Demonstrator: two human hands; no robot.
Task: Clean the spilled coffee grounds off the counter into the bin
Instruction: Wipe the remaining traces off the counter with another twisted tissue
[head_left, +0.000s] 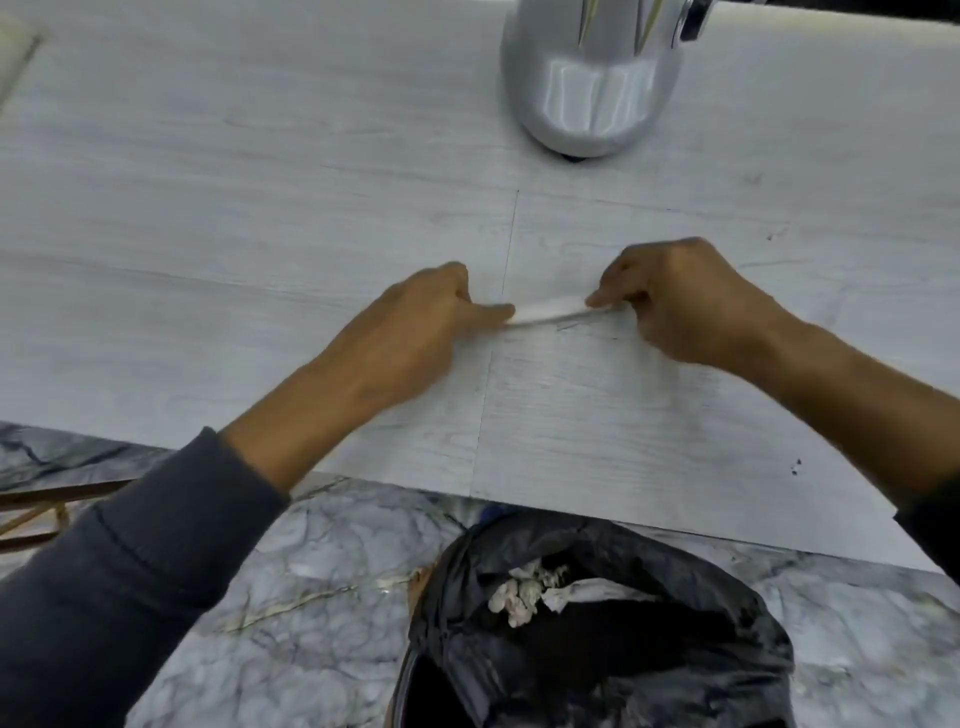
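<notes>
Head view: the left hand (415, 322) and right hand (675, 301) each pinch an end of a white paper strip (550, 312) on the desk (260, 208). Few grounds (795, 465) remain right of them; the bin (597, 623) waits below, nearly done.

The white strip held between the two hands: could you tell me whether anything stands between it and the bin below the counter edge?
Nothing visible does. The white strip, pinched between the left hand and right hand, has only bare counter between it and the near edge, and the bin sits open just below. The shiny metal appliance stands behind it.
</notes>
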